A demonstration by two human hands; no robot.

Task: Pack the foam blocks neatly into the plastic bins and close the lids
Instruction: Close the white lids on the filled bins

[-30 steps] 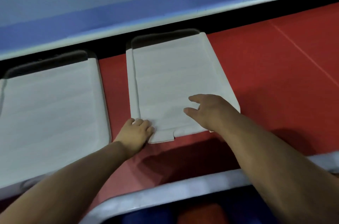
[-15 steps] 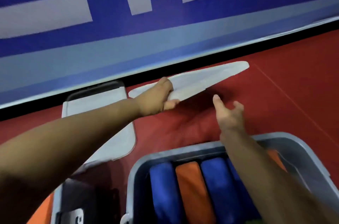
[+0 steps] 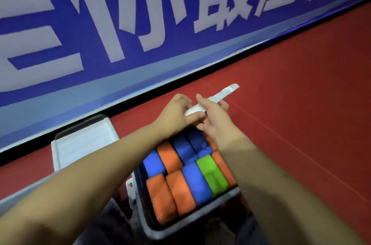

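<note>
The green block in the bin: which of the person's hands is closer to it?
The right hand, slightly. It is beyond the green block, above the bin's far end, at the white lid. The left hand grips that lid farther left.

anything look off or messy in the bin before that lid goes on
Nothing stands out. The foam blocks sit upright in tidy rows inside the grey bin, none visibly poking above the rim. Both hands, left hand and right hand, hold the white lid above it.
</note>
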